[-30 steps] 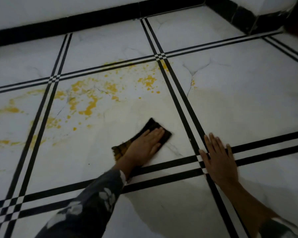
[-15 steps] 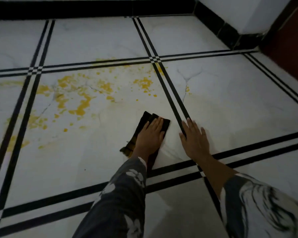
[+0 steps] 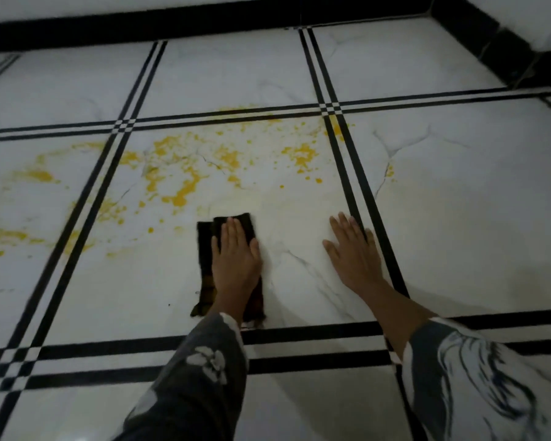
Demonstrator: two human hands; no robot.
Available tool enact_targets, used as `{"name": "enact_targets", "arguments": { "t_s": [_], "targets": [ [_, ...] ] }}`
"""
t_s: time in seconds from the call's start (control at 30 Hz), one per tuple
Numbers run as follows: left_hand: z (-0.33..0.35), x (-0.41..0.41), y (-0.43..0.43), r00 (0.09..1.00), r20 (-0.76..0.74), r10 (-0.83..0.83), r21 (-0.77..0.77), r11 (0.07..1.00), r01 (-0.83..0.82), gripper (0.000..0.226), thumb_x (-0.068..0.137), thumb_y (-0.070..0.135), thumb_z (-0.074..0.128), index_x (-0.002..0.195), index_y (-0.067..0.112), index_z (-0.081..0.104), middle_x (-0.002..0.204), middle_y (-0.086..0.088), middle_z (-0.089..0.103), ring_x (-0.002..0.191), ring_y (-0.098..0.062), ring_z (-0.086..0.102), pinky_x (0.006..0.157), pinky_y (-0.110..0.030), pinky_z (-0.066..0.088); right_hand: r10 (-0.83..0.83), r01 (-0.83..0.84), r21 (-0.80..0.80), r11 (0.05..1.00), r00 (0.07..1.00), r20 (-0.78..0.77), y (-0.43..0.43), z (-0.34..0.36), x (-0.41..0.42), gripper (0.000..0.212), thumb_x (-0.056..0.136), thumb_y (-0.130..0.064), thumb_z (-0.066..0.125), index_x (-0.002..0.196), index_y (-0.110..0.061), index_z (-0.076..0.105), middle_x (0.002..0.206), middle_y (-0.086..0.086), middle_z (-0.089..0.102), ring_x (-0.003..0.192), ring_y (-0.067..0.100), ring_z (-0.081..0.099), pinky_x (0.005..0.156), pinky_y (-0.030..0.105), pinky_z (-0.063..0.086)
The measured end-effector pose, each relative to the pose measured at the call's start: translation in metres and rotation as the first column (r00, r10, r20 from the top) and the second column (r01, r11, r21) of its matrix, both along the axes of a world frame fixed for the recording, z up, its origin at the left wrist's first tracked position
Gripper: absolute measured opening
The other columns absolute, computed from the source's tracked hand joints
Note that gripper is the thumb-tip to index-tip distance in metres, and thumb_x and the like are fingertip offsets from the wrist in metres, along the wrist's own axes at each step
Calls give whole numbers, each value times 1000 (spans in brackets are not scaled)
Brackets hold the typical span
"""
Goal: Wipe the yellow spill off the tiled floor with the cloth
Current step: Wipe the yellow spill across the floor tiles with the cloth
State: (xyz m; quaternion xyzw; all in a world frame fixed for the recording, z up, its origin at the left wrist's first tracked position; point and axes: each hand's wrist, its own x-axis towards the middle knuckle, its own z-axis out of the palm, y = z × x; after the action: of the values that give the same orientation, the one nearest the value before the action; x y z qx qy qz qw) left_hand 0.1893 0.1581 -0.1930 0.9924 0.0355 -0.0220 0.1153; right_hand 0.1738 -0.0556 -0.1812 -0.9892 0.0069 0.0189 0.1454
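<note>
While the left hand (image 3: 236, 259) presses flat, fingers spread, on the dark folded cloth (image 3: 228, 268), it has drawn back toward the body; the open right hand (image 3: 353, 253) braces empty nearby. The splattered yellow spill (image 3: 178, 173) on the white tiled floor (image 3: 458, 202) lies ahead, mostly unwiped.

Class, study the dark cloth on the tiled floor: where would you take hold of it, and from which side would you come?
Grip the dark cloth at its far short edge, coming straight down from above. It lies flat and folded on the tile floor, a long strip running away from the person. The left hand already presses flat on it; the far end nearest the yellow spill stays exposed.
</note>
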Motion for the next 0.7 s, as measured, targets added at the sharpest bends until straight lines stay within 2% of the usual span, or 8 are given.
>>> {"name": "enact_targets", "arguments": {
  "t_s": [0.1,0.17,0.27,0.37,0.5,0.57,0.63,0.7],
  "targets": [
    [-1,-6,-7,932,-13,-363,6,932,363,72,86,53,-5,148,16,1,158,2,2,141,-4,-8,115,-30,-7,64,-65,-24,998,997,-31,-2,3,18,54,99,-37,27,148,-20,13,158,0,9,146,15,5,117,39,0],
    [-4,0,-3,953,7,-302,17,953,302,79,80,54,-10,148,18,3,158,3,4,141,-3,-7,116,-30,-6,108,-109,-40,993,994,-23,-5,8,35,54,98,-39,24,147,-18,18,158,2,13,146,18,10,117,41,3],
    [-3,17,-17,998,17,-54,65,996,53,82,76,52,-14,149,18,2,159,4,1,145,-10,-3,116,-36,-7,137,-134,-72,988,990,40,-5,9,62,58,88,-39,27,134,-10,47,143,10,45,132,26,44,109,51,29],
    [-2,30,-22,999,-41,-35,97,994,39,82,75,52,-16,149,20,-1,158,5,-2,145,-11,-5,116,-41,-8,82,-82,4,997,997,7,11,-2,64,56,84,-38,29,125,-12,57,133,8,57,121,25,56,98,53,41],
    [4,31,-26,992,-126,-10,85,996,21,75,80,52,-9,148,22,-4,158,6,-6,145,-11,-7,116,-42,-7,49,-48,86,995,999,-8,11,-14,61,53,86,-39,31,128,-16,55,134,3,57,122,21,55,101,46,42],
    [5,33,-28,980,-199,12,65,998,1,70,84,49,-3,148,20,-8,158,5,-9,145,-12,-9,117,-43,-6,77,-73,113,991,997,-27,8,-13,58,52,86,-39,34,130,-17,53,136,2,54,124,20,53,107,43,31],
    [8,36,-32,980,-197,-40,78,995,56,72,82,53,-8,144,19,-15,157,4,-12,142,-9,-14,117,-41,-6,65,-58,155,986,997,-37,6,-8,58,52,86,-38,35,132,-17,51,138,2,52,127,21,51,107,40,22],
    [9,49,-28,980,-159,-119,99,986,136,77,74,62,-17,138,20,-20,156,5,-14,139,-6,-16,117,-40,-5,57,-51,126,991,998,-39,9,-9,59,53,86,-38,34,131,-17,52,137,1,53,126,20,51,106,39,21]
  ]
}}
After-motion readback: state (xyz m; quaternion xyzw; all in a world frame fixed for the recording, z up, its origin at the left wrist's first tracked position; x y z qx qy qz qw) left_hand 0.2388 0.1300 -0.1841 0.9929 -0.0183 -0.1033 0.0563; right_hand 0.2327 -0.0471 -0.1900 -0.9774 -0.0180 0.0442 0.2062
